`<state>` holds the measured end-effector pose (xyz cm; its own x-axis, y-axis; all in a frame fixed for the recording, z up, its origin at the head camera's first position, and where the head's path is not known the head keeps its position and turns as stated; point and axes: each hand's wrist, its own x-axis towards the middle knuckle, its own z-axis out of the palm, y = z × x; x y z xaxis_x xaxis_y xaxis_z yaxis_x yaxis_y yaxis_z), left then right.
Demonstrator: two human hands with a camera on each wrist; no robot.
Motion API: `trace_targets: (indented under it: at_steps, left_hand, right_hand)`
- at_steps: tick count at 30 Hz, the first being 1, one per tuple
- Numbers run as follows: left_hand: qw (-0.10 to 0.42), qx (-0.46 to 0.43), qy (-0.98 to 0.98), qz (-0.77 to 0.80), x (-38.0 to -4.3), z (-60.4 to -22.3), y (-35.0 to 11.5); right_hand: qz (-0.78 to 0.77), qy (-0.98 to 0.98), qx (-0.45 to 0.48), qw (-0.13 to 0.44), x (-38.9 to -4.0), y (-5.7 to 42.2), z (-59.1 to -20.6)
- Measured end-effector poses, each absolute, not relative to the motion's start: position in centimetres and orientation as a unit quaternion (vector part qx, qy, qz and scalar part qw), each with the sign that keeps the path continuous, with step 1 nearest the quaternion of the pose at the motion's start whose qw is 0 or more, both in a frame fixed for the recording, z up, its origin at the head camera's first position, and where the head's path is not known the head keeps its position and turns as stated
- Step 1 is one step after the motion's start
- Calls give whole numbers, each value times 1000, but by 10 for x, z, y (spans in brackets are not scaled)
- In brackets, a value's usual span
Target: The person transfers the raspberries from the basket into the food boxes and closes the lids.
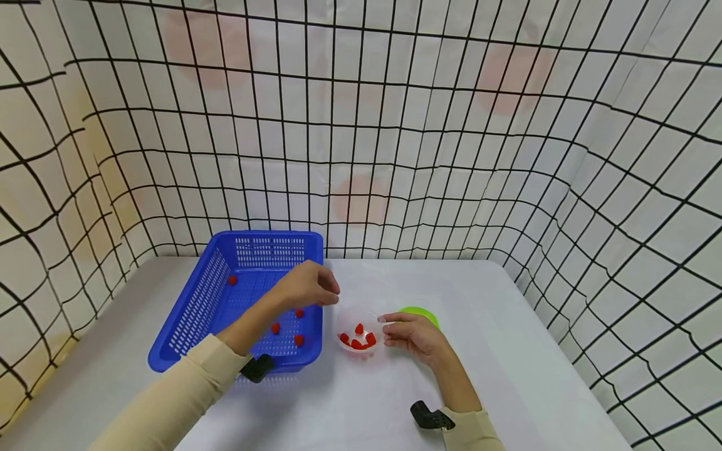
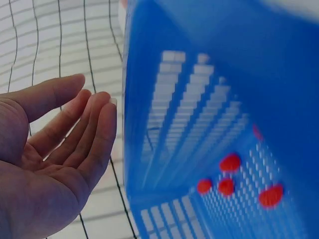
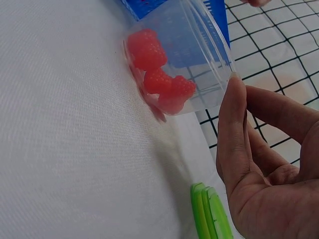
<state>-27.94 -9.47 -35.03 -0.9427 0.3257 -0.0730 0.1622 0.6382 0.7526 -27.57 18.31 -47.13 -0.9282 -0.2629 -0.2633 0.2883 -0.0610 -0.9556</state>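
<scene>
My left hand (image 1: 310,284) is above the right rim of the blue basket (image 1: 235,356), fingers loosely bent and holding nothing. In the left wrist view, the palm and relaxed fingers of that hand (image 2: 65,149) show beside the basket's wall (image 2: 149,99). Several red raspberries (image 1: 299,340) lie scattered on the basket floor. Just right of the basket, a clear plastic container (image 1: 361,351) stands on the table with several raspberries (image 3: 147,50) in its bottom. My right hand (image 1: 414,337) pinches its rim (image 3: 219,64) on the right side.
A bright green lid (image 1: 420,311) lies on the white table (image 1: 474,294) behind my right hand, partly hidden by it. Black wire grid panels (image 1: 361,156) with white sheeting behind them enclose the table at the back and both sides.
</scene>
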Motion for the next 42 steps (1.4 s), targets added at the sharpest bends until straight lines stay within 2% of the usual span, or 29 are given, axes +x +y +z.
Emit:
trace_targets:
  at_steps: [5,12,20,28,42]
  left_hand:
    - [92,122,908,390,-282,-351,-120]
    - [112,104,919,363,-279,-363,-143]
    - [158,104,919,345,-274,-373,-148]
    - [180,108,926,314,-266,-394,-147]
    - [154,118,938,289,-263,-412,-144]
  right_hand:
    - [-728,659,12,189,-275,183,-470]
    - [-728,660,5,188,-276,184,-471]
    - [-725,662,10,188,-275,185,-471]
    - [-726,661,4,190,-276,185,-472]
    - [-728,658,4,190,-276,185,-472]
